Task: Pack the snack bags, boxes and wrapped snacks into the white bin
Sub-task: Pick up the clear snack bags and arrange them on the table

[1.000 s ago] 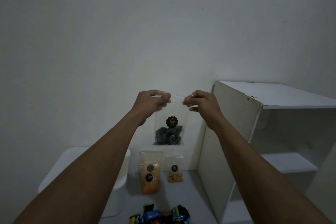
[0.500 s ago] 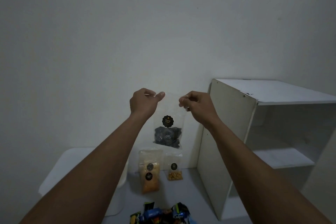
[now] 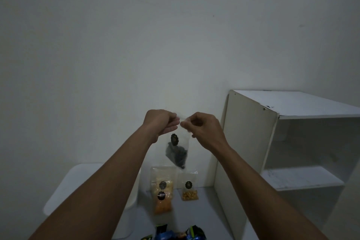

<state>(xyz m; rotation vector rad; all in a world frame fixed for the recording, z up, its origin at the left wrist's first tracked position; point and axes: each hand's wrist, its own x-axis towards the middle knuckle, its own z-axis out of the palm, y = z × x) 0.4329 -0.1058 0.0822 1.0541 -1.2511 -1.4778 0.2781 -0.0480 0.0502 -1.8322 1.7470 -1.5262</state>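
A person holds a clear snack bag (image 3: 176,153) of dark pieces up in front of a pale wall, the left hand (image 3: 161,122) and right hand (image 3: 203,128) each pinching its top edge with curled fingers, close together; the bag hangs tilted in the air, well above the surface. Below it, an orange snack bag (image 3: 162,194) and a smaller bag of nuts (image 3: 189,188) stand side by side against the wall, between the white bin (image 3: 78,175) at left and a white shelf unit (image 3: 249,142) at right. Wrapped snacks (image 3: 175,234) lie at the bottom edge
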